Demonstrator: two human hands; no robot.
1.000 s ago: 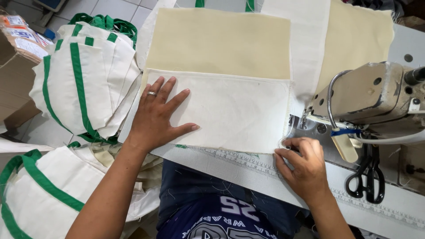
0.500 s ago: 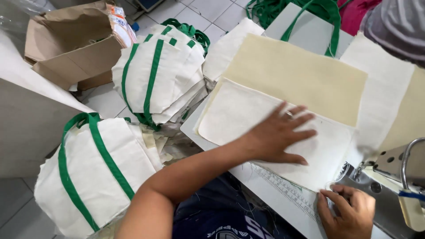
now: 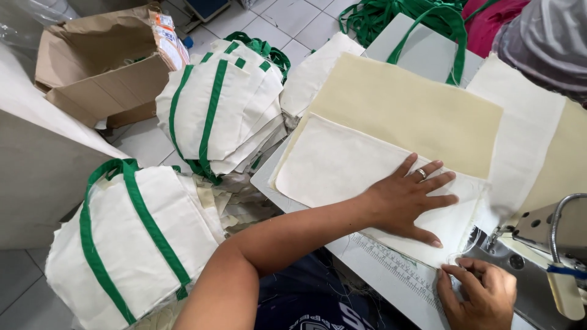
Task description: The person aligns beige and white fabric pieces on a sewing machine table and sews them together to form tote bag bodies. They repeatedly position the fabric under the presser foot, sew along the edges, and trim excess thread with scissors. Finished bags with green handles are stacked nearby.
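White fabric panel lies flat on the sewing table, laid over a larger cream-yellow panel, its far corner drawn up to the sewing machine at the right edge of the view. The left hand, a ring on one finger, presses down on the panel with palm flat and fingers spread wide; it grips nothing, only pins the cloth. The right hand sits at the panel's near corner by the machine, its fingertips pinched lightly on the cloth edge beside the printed ruler strip along the table front.

As a judgement, this piece looks to be at an early stage: the panel carries no green strap and shows no visible seam, and the corner seems only to be lining up at the needle, which cannot be made out clearly.

Beyond the table, two stacks of finished white bags with green straps are in view: one stack on the floor past the table's left end, another nearer the person's left arm. One open cardboard box stands behind them, and one tangle of loose green strapping lies at the table's far side, near another white panel.
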